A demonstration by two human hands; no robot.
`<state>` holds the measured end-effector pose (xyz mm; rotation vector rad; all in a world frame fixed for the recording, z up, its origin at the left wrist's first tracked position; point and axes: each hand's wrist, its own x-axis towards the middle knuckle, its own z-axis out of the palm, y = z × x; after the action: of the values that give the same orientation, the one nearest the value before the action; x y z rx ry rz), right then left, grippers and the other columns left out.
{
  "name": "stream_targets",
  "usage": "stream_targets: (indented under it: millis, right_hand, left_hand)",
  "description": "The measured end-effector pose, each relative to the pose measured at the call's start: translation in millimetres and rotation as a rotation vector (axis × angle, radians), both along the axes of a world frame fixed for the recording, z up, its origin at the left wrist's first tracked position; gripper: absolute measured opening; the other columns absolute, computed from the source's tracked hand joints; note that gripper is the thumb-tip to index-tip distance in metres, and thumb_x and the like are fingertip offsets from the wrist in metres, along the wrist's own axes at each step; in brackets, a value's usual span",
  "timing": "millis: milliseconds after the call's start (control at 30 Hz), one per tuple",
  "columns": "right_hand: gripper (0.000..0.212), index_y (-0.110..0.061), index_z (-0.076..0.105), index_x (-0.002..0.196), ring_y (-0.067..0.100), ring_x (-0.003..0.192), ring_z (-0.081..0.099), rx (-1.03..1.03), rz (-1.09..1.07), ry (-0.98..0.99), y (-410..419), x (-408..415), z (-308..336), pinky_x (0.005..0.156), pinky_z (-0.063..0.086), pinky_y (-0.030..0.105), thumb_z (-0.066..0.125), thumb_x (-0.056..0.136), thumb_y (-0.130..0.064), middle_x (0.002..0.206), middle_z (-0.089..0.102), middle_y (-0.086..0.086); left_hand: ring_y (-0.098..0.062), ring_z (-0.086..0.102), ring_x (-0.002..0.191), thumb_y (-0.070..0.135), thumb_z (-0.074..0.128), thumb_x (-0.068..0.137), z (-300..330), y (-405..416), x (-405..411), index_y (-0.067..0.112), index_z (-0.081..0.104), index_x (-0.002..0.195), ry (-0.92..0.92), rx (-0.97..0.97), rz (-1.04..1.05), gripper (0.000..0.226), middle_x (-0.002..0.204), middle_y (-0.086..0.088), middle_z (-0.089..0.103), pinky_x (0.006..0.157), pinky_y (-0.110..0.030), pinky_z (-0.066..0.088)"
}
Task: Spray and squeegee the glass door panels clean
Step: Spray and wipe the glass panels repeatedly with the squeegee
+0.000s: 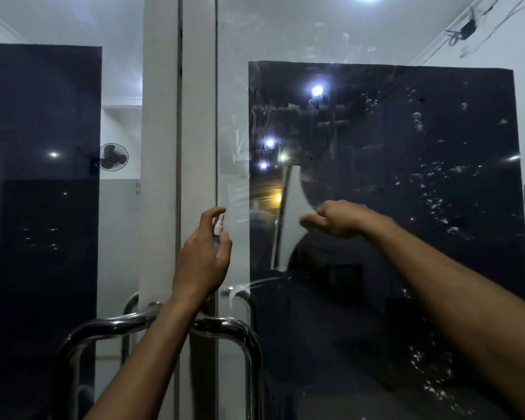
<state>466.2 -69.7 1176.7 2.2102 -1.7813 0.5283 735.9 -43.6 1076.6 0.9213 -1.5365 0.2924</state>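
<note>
— Two hands are working at once here: the left hand (202, 256) is wrapping a small spray bottle (218, 230) near the door's edge, index finger curling over the nozzle, which is pointing at the right glass panel (406, 177).

— And the right hand (335, 218)?

— It is reaching across the panel, fingers bunched on something pale against the glass; I'm guessing that is the squeegee (291, 213), though I cannot tell the grip exactly.

— What is making this step go well?

— Droplets are clinging on the right side and lower down, so spraying evenly, then pulling in overlapping strokes with steady pressure, seems wise. Steel door handles (225, 327) are sitting below, so I'd be finishing strokes clear of them.
</note>
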Motion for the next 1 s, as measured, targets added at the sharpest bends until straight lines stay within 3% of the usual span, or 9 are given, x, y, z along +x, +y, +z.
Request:
stream_targets:
  millis: [167, 233, 333, 400, 500, 600, 767, 867, 1000]
  right_hand:
    - [0.04, -0.032, 0.063, 0.118, 0.02, 0.092, 0.054, -0.012, 0.083, 0.182, 1, 98, -4, 0.085, 0.046, 0.037, 0.046, 0.096, -0.062, 0.102, 0.058, -0.003]
    - [0.037, -0.034, 0.062, 0.117, 0.023, 0.1, 0.058, 0.001, 0.067, 0.17, -2, 92, -6, 0.09, 0.047, 0.04, 0.047, 0.095, -0.06, 0.112, 0.063, 0.0]
    - [0.065, -0.029, 0.067, 0.11, 0.027, 0.103, 0.061, 0.017, 0.012, 0.062, -4, 33, -6, 0.092, 0.049, 0.041, 0.036, 0.085, -0.08, 0.114, 0.066, -0.001]
    - [0.06, -0.019, 0.069, 0.096, 0.024, 0.093, 0.062, 0.018, -0.005, -0.062, -2, -19, -12, 0.088, 0.048, 0.035, 0.038, 0.093, -0.07, 0.102, 0.067, 0.002]
    - [0.052, -0.022, 0.055, 0.063, 0.015, 0.069, 0.054, 0.06, -0.033, -0.257, 8, -88, -45, 0.076, 0.041, 0.029, 0.041, 0.099, -0.057, 0.07, 0.056, -0.005]
    - [0.046, -0.028, 0.061, 0.07, 0.017, 0.081, 0.059, 0.098, -0.075, -0.384, 7, -123, -84, 0.082, 0.041, 0.029, 0.042, 0.097, -0.059, 0.078, 0.061, -0.004]
    - [0.056, -0.023, 0.063, 0.066, 0.017, 0.076, 0.061, -0.008, -0.037, -0.483, 12, -115, -90, 0.078, 0.046, 0.032, 0.039, 0.084, -0.07, 0.071, 0.062, -0.005]
    - [0.062, -0.011, 0.067, 0.075, 0.024, 0.084, 0.064, -0.078, 0.015, -0.559, 3, -88, -81, 0.084, 0.048, 0.036, 0.042, 0.093, -0.065, 0.081, 0.067, 0.006]
    - [0.057, -0.013, 0.068, 0.08, 0.025, 0.092, 0.062, -0.081, 0.062, -0.731, -1, -55, -77, 0.084, 0.045, 0.034, 0.041, 0.098, -0.061, 0.093, 0.068, 0.008]
  left_hand:
    - [-0.016, 0.054, 0.059, 0.02, 0.051, 0.102, -2, -3, 9, 0.029, 0.041, 0.141, 0.017, 0.002, 0.007, 0.041, 0.069, -0.001, 0.054, 0.053, -0.03, 0.042]
    - [-0.015, 0.055, 0.061, 0.021, 0.051, 0.101, -3, -4, 14, 0.028, 0.041, 0.141, 0.013, 0.0, 0.012, 0.041, 0.071, 0.0, 0.055, 0.053, -0.028, 0.039]
    - [-0.016, 0.055, 0.061, 0.019, 0.052, 0.101, -7, -6, 19, 0.026, 0.043, 0.14, 0.011, -0.002, 0.007, 0.041, 0.072, -0.001, 0.057, 0.054, -0.031, 0.042]
    - [-0.013, 0.055, 0.062, 0.018, 0.052, 0.101, -7, -7, 15, 0.024, 0.042, 0.141, 0.009, 0.005, 0.003, 0.041, 0.078, -0.002, 0.058, 0.053, -0.026, 0.039]
    - [-0.014, 0.054, 0.06, 0.018, 0.051, 0.102, -7, -5, 6, 0.024, 0.041, 0.142, 0.001, -0.001, -0.029, 0.042, 0.076, -0.002, 0.058, 0.052, -0.025, 0.037]
    - [-0.019, 0.053, 0.057, 0.019, 0.051, 0.101, -6, -4, 2, 0.027, 0.04, 0.141, -0.029, -0.011, -0.052, 0.041, 0.071, -0.004, 0.056, 0.051, -0.029, 0.04]
    - [-0.019, 0.053, 0.058, 0.02, 0.051, 0.102, 5, 0, -2, 0.026, 0.041, 0.14, -0.028, -0.021, -0.04, 0.04, 0.071, -0.004, 0.055, 0.05, -0.027, 0.035]
    - [-0.016, 0.054, 0.059, 0.019, 0.051, 0.101, 10, -1, -18, 0.027, 0.043, 0.138, -0.028, -0.031, -0.059, 0.038, 0.071, -0.003, 0.056, 0.049, -0.026, 0.033]
    - [-0.015, 0.054, 0.058, 0.022, 0.05, 0.101, 11, -7, -44, 0.033, 0.041, 0.138, -0.04, -0.023, -0.112, 0.039, 0.065, -0.001, 0.053, 0.052, -0.029, 0.038]
